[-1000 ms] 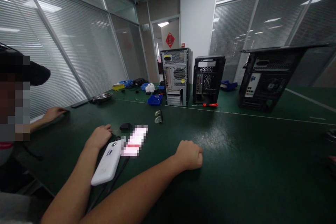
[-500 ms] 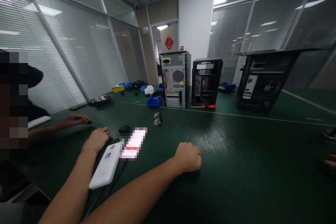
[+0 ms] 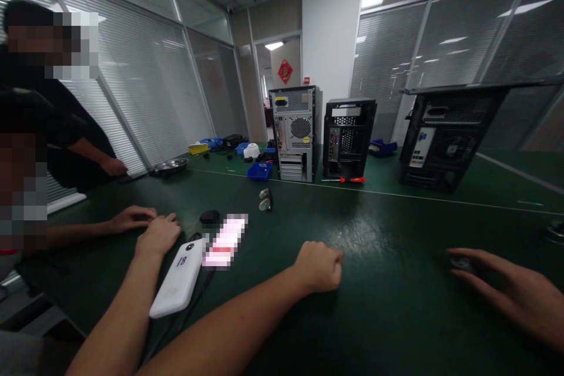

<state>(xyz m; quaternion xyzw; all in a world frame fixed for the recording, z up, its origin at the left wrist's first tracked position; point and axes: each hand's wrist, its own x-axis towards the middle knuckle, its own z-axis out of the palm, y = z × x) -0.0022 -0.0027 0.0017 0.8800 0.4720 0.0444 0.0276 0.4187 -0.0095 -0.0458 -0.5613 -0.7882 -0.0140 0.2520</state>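
My left hand [image 3: 157, 236] rests palm down on the green tabletop, fingers curled under. A co-worker's hand [image 3: 132, 218] reaches in from the left, right behind it; whether the two touch I cannot tell. Beside my left wrist lies a white power bank [image 3: 178, 279] marked 18, with a dark cable [image 3: 200, 294] along it. A phone [image 3: 227, 241] with a lit, blurred screen and a small black case [image 3: 210, 217] sit just beyond. Closed in a fist, my right hand [image 3: 319, 267] lies on the table at centre, with nothing visible in it.
Three computer cases, a silver one [image 3: 297, 132] and two black ones [image 3: 350, 138] [image 3: 445, 141], stand across the table. Nearby are a red screwdriver [image 3: 352, 180], a blue tray [image 3: 259, 171] and a metal dish [image 3: 170, 166]. Another person's hand [image 3: 515, 294] holds a small dark object at right.
At right, another person's hand has come in with a small dark object. The left co-worker's hand has moved toward mine. A standing person now shows at far left. My hands stay nearly still.
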